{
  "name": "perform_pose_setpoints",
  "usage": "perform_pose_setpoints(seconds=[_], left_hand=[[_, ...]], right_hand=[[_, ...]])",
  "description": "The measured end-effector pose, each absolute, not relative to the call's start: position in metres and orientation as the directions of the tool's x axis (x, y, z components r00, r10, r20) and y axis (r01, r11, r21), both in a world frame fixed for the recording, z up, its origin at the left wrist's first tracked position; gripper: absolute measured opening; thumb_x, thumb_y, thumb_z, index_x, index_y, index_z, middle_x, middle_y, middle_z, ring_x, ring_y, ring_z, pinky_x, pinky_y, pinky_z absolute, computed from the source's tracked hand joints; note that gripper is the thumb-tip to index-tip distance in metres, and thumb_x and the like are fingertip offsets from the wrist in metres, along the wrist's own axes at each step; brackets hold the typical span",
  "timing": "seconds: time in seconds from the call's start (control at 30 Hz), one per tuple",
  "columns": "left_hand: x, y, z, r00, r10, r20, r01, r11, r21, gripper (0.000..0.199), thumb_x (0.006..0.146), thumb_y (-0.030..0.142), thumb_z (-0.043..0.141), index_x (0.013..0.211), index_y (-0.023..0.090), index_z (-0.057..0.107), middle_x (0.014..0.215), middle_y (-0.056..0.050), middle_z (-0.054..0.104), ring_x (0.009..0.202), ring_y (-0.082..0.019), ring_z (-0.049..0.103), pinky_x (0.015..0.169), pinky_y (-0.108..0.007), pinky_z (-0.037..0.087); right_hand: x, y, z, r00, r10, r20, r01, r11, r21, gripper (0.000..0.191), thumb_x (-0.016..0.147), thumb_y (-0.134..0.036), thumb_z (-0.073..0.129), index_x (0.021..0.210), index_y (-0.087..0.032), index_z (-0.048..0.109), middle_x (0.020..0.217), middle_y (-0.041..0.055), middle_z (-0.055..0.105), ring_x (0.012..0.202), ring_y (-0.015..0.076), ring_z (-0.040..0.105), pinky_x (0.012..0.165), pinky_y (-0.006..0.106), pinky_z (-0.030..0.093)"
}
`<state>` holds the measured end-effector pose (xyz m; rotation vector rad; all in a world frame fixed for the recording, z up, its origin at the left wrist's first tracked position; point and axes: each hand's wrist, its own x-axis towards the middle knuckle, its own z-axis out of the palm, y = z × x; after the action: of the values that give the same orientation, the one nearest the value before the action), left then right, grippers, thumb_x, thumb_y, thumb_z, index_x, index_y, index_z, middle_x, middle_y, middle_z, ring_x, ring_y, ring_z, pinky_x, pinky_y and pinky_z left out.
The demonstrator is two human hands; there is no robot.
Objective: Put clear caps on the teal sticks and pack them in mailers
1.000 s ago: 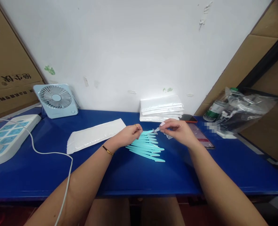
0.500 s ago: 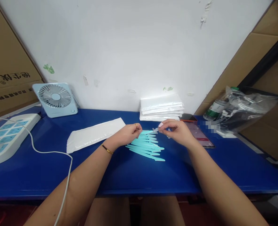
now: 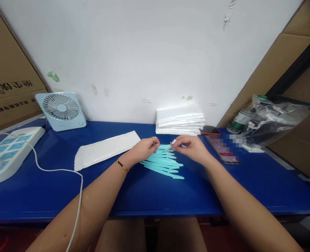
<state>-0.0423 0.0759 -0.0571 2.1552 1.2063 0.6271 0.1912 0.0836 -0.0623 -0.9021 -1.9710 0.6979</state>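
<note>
Several turquoise eyebrow razors (image 3: 161, 169) lie fanned out on the blue table, their handles to the left and blades to the right. Above the upper end of this row, my left hand (image 3: 146, 149) is closed, pinching the handle of one eyebrow razor (image 3: 165, 147) that points right. Opposite it, my right hand (image 3: 191, 147) pinches a small translucent blade cover at that razor's blade end. Fingers hide part of the cover, and I cannot tell how far it sits over the blade. A white padded pouch (image 3: 105, 148) lies left of my left hand.
Behind my hands a stack of white pouches (image 3: 180, 120) stands against the wall. A phone (image 3: 222, 149) lies to the right, near a bottle (image 3: 240, 120) and a clear plastic bag (image 3: 273, 122). At left are a fan (image 3: 63, 110), a power strip (image 3: 15, 150) and a white cable (image 3: 57, 170).
My right hand has moved left, bringing the cover closer to my left hand and onto the razor's blade end. My left hand has shifted slightly right.
</note>
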Motion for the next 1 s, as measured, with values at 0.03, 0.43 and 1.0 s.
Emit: perform_pose_setpoints(seconds=[0.03, 0.43, 1.0], left_hand=[[-0.043, 0.077, -0.058, 0.475, 0.873, 0.111, 0.599, -0.413, 0.687, 0.017, 0.085, 0.028, 0.038, 0.081, 0.019, 0.052, 0.071, 0.001, 0.058, 0.059, -0.011, 0.044, 0.054, -0.022, 0.034], [-0.043, 0.077, -0.057, 0.495, 0.861, 0.112, 0.563, -0.416, 0.714, 0.020, 0.084, 0.031, 0.038, 0.080, 0.019, 0.053, 0.071, 0.001, 0.057, 0.058, -0.011, 0.043, 0.054, -0.023, 0.034], [-0.045, 0.075, -0.052, 0.490, 0.865, 0.107, 0.598, -0.423, 0.681, 0.017, 0.084, 0.026, 0.037, 0.079, 0.019, 0.052, 0.070, 0.001, 0.056, 0.057, -0.011, 0.044, 0.052, -0.023, 0.032]], right_hand=[[0.195, 0.085, -0.062, -0.379, 0.800, 0.464, 0.334, 0.586, -0.738, 0.004, 0.070, -0.024, 0.071, 0.072, -0.021, 0.072, 0.081, 0.0042, 0.068, 0.076, 0.0175, 0.063, 0.069, 0.030, 0.051], [0.199, 0.088, -0.063, -0.374, 0.798, 0.472, 0.348, 0.593, -0.727, 0.004, 0.069, -0.022, 0.070, 0.073, -0.021, 0.072, 0.081, 0.0044, 0.068, 0.077, 0.0181, 0.064, 0.070, 0.032, 0.050], [0.204, 0.086, -0.059, -0.387, 0.817, 0.427, 0.344, 0.558, -0.755, 0.010, 0.069, -0.026, 0.071, 0.070, -0.018, 0.067, 0.079, 0.0045, 0.067, 0.076, 0.0180, 0.062, 0.068, 0.031, 0.050]])
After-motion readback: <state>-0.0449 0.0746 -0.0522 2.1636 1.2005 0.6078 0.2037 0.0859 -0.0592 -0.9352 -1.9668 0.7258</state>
